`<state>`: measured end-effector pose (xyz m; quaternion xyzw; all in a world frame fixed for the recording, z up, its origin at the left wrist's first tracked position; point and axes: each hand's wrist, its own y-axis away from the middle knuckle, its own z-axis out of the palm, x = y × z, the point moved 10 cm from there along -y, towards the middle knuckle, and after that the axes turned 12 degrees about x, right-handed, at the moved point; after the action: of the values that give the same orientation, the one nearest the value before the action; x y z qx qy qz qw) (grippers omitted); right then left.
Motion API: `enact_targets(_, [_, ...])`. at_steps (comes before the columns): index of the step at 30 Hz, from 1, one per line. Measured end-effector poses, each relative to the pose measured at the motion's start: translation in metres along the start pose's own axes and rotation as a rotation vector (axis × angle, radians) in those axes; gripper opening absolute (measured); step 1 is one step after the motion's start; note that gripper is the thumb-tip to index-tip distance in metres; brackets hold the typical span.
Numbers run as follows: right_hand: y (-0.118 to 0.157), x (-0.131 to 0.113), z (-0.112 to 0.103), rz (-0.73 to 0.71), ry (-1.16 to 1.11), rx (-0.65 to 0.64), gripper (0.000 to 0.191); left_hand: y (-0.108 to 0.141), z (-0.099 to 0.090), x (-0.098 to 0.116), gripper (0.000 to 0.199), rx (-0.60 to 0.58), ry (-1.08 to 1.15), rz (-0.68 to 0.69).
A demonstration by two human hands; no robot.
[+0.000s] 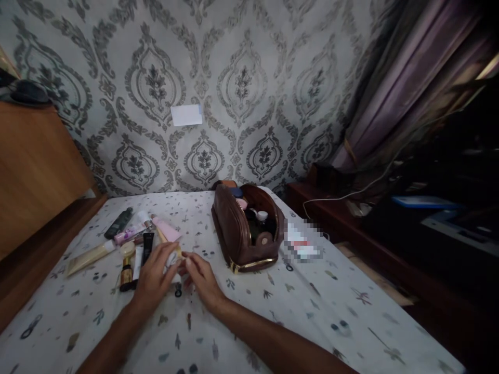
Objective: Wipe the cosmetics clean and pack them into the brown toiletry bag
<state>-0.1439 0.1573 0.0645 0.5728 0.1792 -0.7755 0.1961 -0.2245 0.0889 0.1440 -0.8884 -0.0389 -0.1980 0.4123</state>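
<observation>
My left hand (156,272) is curled around a small white thing with a yellowish end (179,251), mostly covered by the fingers. My right hand (205,283) meets it from the right, thumb and fingers bent together at that end; what they grip is hidden. Beside my left hand lie a black tube (147,243), a dark bottle with a gold band (126,276) and a slim white tube (137,262). Farther left are a beige tube (88,259), a dark green bottle (119,223) and a pink tube (167,228). Right of my hands stands an unzipped brown toiletry bag (231,226) with several items inside.
The patterned white sheet (218,332) covers the surface under everything. A blurred-out packet (302,243) lies right of the bag. Patterned wallpaper rises behind, a wooden cabinet (39,156) stands at left, and a white cable (343,197) runs over dark furniture at right.
</observation>
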Motion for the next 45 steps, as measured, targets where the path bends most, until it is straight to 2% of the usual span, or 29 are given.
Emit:
enact_targets(5, [-0.005, 0.000, -0.006, 0.044, -0.107, 0.030, 0.054, 0.009, 0.008, 0.031, 0.030, -0.002, 0.029, 0.145])
enact_targets(9, [-0.003, 0.002, -0.001, 0.076, -0.119, -0.032, 0.055, 0.006, 0.003, 0.033, 0.020, 0.041, 0.049, 0.118])
enact_targets(13, [-0.001, 0.004, 0.003, 0.089, -0.148, -0.083, 0.052, 0.002, 0.001, 0.028, 0.019, 0.041, 0.059, 0.044])
enact_targets(18, [0.000, 0.004, 0.006, 0.077, -0.184, -0.099, 0.057, 0.001, 0.002, 0.010, 0.020, 0.008, 0.125, -0.136])
enact_targets(21, [0.002, 0.000, 0.009, 0.056, -0.188, -0.127, 0.047, 0.002, 0.003, -0.003, 0.020, 0.000, 0.189, -0.270])
enact_targets(27, [0.003, 0.001, 0.012, 0.026, -0.151, -0.176, 0.034, 0.002, -0.001, -0.025, 0.016, 0.106, 0.419, -0.527])
enact_targets(31, [0.004, 0.002, 0.014, 0.019, -0.152, -0.206, 0.036, 0.013, 0.013, -0.043, 0.025, 0.103, 0.642, -0.772])
enact_targets(34, [0.003, -0.001, 0.013, 0.019, -0.200, -0.197, 0.039, 0.021, 0.025, -0.052, 0.033, 0.075, 0.698, -0.853])
enact_targets(37, [0.000, -0.004, 0.010, 0.015, -0.255, -0.144, 0.037, 0.025, 0.031, -0.053, 0.040, 0.046, 0.703, -0.848])
enact_targets(39, [-0.003, -0.004, 0.005, 0.026, -0.291, -0.090, 0.036, 0.023, 0.032, -0.046, 0.043, 0.016, 0.685, -0.794])
enact_targets(45, [-0.011, 0.009, -0.011, 0.112, -0.295, 0.049, 0.036, 0.014, 0.027, -0.007, 0.036, -0.114, 0.482, -0.463])
